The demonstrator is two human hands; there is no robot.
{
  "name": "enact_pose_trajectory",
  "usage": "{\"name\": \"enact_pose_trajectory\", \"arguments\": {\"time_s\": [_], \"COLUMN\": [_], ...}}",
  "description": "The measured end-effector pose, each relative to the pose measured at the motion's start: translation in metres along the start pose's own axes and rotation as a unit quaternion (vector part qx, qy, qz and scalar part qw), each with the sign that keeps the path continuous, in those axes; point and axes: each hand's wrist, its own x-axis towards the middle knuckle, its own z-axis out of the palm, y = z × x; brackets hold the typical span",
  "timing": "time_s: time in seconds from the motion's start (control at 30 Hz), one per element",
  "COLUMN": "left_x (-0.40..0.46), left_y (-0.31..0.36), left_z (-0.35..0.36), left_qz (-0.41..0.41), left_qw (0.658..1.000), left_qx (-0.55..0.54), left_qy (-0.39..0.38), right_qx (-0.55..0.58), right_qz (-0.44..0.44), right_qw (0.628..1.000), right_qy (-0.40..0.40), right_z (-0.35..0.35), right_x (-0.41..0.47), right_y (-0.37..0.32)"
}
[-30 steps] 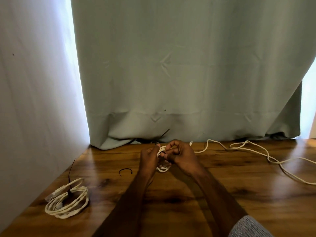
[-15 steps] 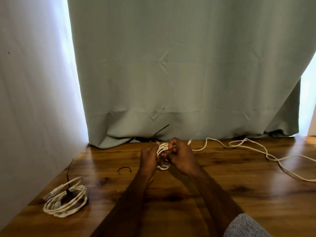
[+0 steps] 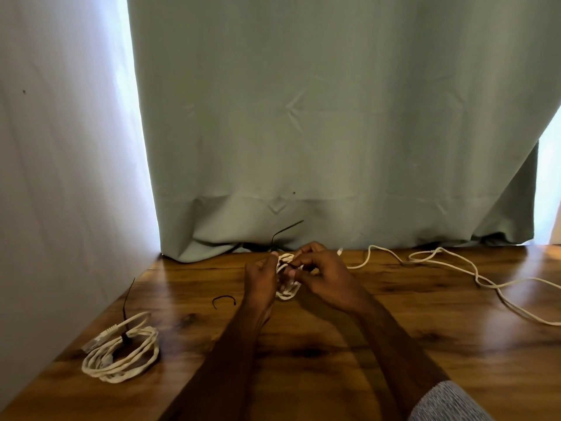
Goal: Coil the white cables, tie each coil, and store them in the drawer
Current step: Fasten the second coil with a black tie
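Observation:
A small coil of white cable (image 3: pixel 287 289) hangs between my hands above the middle of the wooden table (image 3: pixel 334 354). My left hand (image 3: pixel 261 279) grips the coil's left side. My right hand (image 3: pixel 326 273) pinches a thin black tie (image 3: pixel 287 264) that crosses the top of the coil. At the left, a larger white coil (image 3: pixel 121 355) lies flat, bound with a black tie whose tail sticks up. A loose white cable (image 3: pixel 473 276) snakes across the right side of the table.
A spare black tie (image 3: pixel 224 300) lies curled on the table left of my hands. Another black strip (image 3: pixel 287 230) pokes out from under the grey-green curtain (image 3: pixel 318 132) at the back. A white wall (image 3: pixel 60 162) runs along the table's left edge.
My hands stayed in place on the small coil. The fingers of my right hand shifted, and the black tie now shows across the coil's top.

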Motion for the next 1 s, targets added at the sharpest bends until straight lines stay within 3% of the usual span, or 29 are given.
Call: {"name": "enact_pose_trajectory", "arguments": {"time_s": [0.2, 0.4, 0.57, 1.0], "left_x": [-0.008, -0.004, -0.009, -0.031], "left_y": [0.002, 0.006, 0.009, 0.020], "left_z": [0.007, 0.007, 0.009, 0.012], "left_qz": [-0.003, -0.020, -0.036, -0.057], "left_qw": [1.000, 1.000, 0.998, 0.991], "left_qx": [0.005, -0.019, -0.036, -0.038], "left_qy": [-0.028, -0.009, -0.020, -0.119], "right_qx": [0.063, 0.028, -0.030, -0.042], "right_qz": [0.009, 0.000, -0.068, -0.115], "right_qw": [0.997, 0.995, 0.992, 0.986], "right_qy": [0.048, 0.093, 0.106, 0.115], "right_z": [-0.004, -0.004, -0.001, -0.005], "right_x": [-0.002, 0.000, 0.001, 0.002], "right_y": [0.000, 0.009, 0.010, 0.009]}}
